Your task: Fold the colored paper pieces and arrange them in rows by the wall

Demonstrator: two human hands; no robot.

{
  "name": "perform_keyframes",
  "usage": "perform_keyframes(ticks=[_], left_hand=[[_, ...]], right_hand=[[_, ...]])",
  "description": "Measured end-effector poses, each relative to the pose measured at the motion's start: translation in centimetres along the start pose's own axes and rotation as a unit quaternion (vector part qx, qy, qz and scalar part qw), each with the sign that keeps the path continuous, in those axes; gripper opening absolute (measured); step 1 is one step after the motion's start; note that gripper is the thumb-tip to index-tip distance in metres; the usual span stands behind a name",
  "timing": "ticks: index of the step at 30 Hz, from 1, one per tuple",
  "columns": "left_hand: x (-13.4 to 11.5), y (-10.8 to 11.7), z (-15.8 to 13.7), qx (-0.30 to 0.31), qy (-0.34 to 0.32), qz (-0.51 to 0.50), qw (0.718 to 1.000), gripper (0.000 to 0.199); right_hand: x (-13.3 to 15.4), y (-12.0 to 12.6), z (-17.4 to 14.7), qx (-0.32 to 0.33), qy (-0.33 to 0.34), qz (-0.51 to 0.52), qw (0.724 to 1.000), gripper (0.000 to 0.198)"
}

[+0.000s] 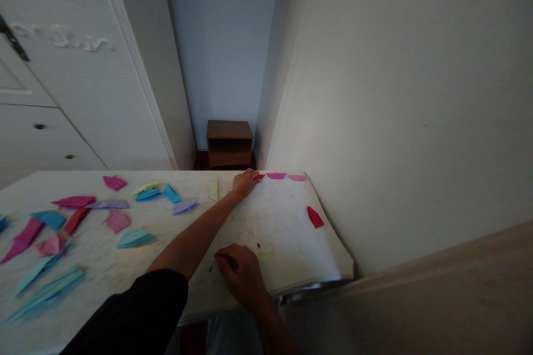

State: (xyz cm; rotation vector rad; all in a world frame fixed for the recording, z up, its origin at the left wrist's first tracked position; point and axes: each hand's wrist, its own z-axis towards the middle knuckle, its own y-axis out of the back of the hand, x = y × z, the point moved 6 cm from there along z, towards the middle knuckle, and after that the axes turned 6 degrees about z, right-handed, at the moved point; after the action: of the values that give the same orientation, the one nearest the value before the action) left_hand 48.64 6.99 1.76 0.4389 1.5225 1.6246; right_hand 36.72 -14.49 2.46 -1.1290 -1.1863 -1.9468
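Observation:
My left hand point(245, 182) reaches across to the table's far edge, its fingers closed at a small red folded paper point(259, 177). To the right of that piece, a magenta folded paper point(276, 176) and a pink folded paper point(297, 177) lie in a row along the same edge. My right hand point(240, 269) rests near the front edge, fingers curled in; whatever is inside them, if anything, is hidden. Another red folded paper point(315, 217) lies by the right side of the table. A pale green folded strip point(214, 190) sits left of my left hand.
Several folded papers in blue, purple, pink and red, among them a light blue one point(135, 238), are scattered over the left of the white table point(287, 244). A wall point(375, 122) borders its right side. Beyond stand a white wardrobe point(83, 83) and a brown nightstand point(230, 130).

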Motion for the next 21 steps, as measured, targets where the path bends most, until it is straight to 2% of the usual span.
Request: perform_keyframes(ticks=[7,21], left_hand=[[-0.3,-0.1,0.6,0.011,-0.002,-0.016,1.000,0.026],[0.0,-0.1,1.3,0.007,0.003,-0.049,0.999,0.029]], right_hand=[[-0.3,-0.2,-0.1,0.008,-0.005,0.007,1.000,0.017],[0.1,0.0,0.1,0.011,-0.014,0.008,1.000,0.017]])
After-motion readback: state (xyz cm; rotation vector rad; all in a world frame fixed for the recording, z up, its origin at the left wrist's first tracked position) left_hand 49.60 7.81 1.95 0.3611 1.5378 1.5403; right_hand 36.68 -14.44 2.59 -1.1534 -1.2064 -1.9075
